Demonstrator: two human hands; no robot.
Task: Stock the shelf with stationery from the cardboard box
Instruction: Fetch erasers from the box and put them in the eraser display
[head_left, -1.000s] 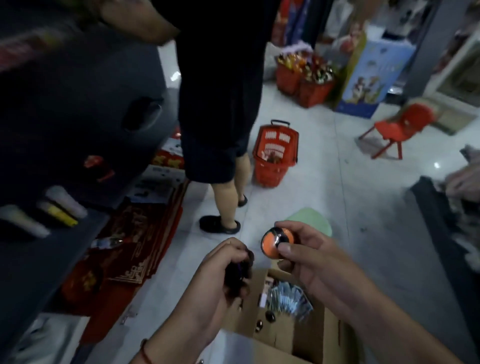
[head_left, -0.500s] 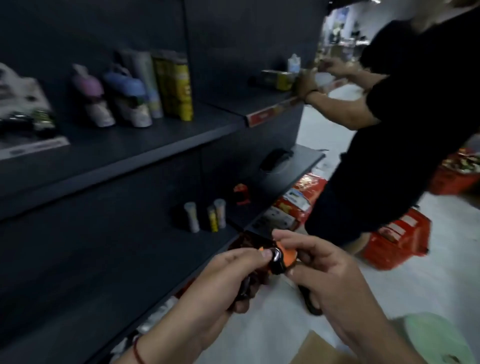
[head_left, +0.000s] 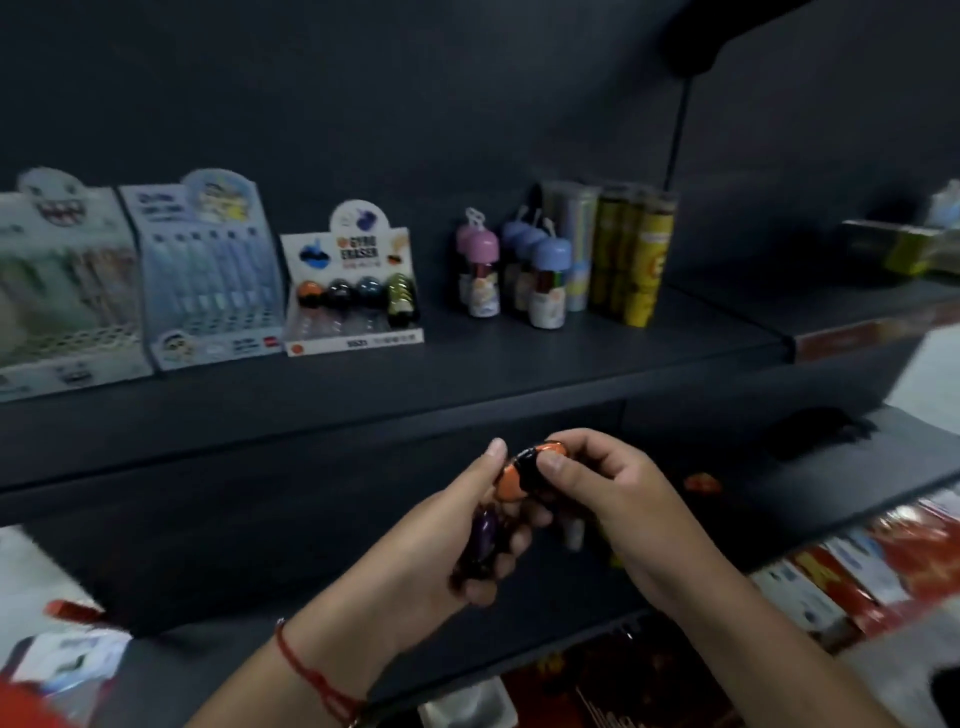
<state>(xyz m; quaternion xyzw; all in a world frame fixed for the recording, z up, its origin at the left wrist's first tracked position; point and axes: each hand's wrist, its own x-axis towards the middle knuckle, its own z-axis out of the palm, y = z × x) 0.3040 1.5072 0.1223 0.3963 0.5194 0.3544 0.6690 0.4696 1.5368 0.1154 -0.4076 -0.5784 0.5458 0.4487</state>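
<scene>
Both forearms reach up from the lower edge of the view and meet in front of the dark shelf's (head_left: 519, 374) front edge. The left hand (head_left: 467, 525) has its fingers curled round dark rounded items, its thumb stretched up against an orange and black eraser (head_left: 524, 470). The right hand (head_left: 608, 493) pinches that same eraser from the other side with thumb and curled fingers. A red string bracelet (head_left: 311, 675) circles the left wrist.
</scene>
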